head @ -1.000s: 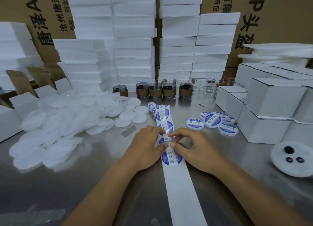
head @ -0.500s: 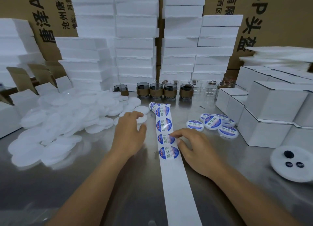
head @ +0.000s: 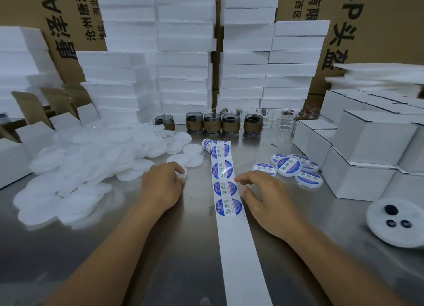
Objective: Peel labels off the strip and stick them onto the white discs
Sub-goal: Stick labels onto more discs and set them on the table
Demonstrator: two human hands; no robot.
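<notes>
So the shiny grey metal desk [head: 183, 259] is pretty crowded. The long white paper backing strip [head: 238, 248] runs from 6 o'clock up the middle to a small curled roll end at 12. Four round blue-and-white labels [head: 226, 187] sit on its far half, and the near half is bare paper.

The left hand [head: 161, 186] is at 9 o'clock of the strip, palm down, with its fingers curled over a small plain white disc [head: 184, 171] that pokes out past the fingertips at the hand's 1 o'clock (looks like a grip, though I can't tell if the disc is flat on the desk or lifted a bit). The right hand [head: 266, 200] is at 3 o'clock of the strip, loose and holding nothing, with the index fingertip right at the strip's edge beside the middle labels.

A big loose heap of plain white discs [head: 91, 158] spreads out at 10 o'clock. A handful of labelled white discs [head: 288, 165] overlap each other at 2 o'clock, near the white cardboard boxes [head: 367, 149]. Back at 12 there's a row of brown-sleeved dark glass cups [head: 212, 123] in front of tall stacks of white foam slabs [head: 183, 53]. At 4 o'clock lies a round white foam pad with three dark holes [head: 394, 223]
</notes>
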